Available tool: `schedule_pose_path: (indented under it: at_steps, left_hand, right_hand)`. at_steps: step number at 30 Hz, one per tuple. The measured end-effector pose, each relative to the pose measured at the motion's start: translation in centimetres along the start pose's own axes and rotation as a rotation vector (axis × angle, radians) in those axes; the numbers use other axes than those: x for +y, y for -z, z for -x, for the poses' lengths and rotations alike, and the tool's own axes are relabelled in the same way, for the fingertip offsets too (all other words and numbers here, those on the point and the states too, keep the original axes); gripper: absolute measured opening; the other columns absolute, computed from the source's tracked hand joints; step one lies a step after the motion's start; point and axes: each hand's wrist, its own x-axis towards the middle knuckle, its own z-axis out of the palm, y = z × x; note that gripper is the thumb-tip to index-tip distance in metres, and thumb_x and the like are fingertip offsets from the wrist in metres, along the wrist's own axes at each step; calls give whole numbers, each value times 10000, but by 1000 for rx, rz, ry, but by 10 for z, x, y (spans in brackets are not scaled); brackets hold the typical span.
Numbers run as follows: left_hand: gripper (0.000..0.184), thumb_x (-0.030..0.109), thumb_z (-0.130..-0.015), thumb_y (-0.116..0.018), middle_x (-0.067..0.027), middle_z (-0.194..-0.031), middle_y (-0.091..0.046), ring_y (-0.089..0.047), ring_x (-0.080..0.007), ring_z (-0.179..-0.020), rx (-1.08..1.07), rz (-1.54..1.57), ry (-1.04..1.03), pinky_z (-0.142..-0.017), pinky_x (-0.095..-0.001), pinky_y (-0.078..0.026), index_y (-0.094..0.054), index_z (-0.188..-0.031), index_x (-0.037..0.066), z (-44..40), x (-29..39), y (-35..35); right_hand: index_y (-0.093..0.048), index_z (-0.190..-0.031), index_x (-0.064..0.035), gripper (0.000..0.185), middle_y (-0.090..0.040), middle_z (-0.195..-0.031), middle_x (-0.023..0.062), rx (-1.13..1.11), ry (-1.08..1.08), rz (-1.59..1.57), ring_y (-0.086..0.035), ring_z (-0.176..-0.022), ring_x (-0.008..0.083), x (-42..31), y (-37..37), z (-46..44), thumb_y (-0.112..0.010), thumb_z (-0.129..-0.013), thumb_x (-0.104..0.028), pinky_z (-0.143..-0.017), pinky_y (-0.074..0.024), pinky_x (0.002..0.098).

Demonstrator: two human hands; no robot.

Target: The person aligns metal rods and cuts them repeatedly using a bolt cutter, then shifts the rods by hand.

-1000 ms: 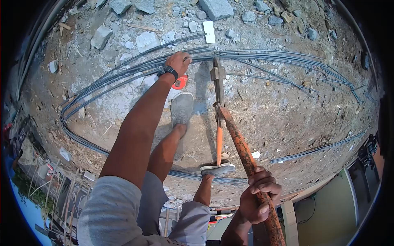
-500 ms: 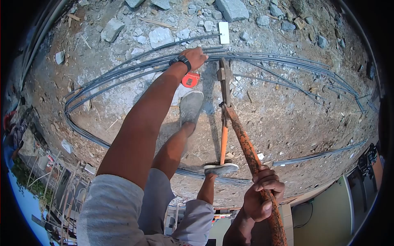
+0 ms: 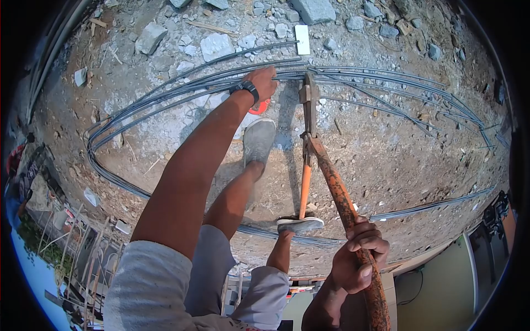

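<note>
My left hand (image 3: 261, 83), with a watch on its wrist, is closed on the bundle of thin steel rods (image 3: 187, 87) on the ground. In my right hand (image 3: 359, 258) is the upper, worn orange handle of a bolt cutter (image 3: 338, 190). Its jaws are at the rods, just right of my left hand; whether they are closed on a rod I cannot tell. The cutter's lower handle rests on the ground beside my shoe (image 3: 301, 224). A red tape measure (image 3: 258, 107) lies partly hidden below my left wrist.
A white flat piece (image 3: 302, 39) lies beyond the rods, near broken stones (image 3: 313, 12). More rods (image 3: 430, 208) curve along the ground near my feet. My other shoe (image 3: 259, 140) stands close to the rods. A pale wall (image 3: 441, 281) is at lower right.
The bolt cutter and my right hand have shifted slightly right. My left hand has moved slightly, covering more of the tape measure, and stays on the rods.
</note>
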Motion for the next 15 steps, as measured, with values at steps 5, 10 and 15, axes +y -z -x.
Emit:
schedule_pose_path:
  at_steps: [5,10,15]
  left_hand:
    - [386,286,-877,-635,-185,-1223,-606,-597,-369,-1113,-25,-8,14,-927,-462,-467,-576,-1177,51,13,3,-3]
    - [491,264,-863,-630,-174,-1436,-453,-499,-350,-1272,-73,-143,-14,-1057,-431,-414,-533,-1289,40,13,6,-8]
    - [685,274,-857,-626,-179,-1562,-282,-347,-341,-1413,-130,-346,-22,-1147,-414,-339,-389,-1447,18,18,12,-11]
  right_hand:
    - [-517,-913,-49,474,-498,-695,53,-26,11,4,-532,-748,220,7,-1,-1,-594,-870,-515,-942,-400,487]
    - [-489,-964,-53,503,-502,-757,60,-69,24,62,-504,-822,228,12,12,2,-516,-912,-553,-1008,-356,502]
    - [-489,-1014,-79,677,-526,-800,58,-47,22,17,-524,-920,232,-59,59,36,-541,-842,-732,-1044,-345,509]
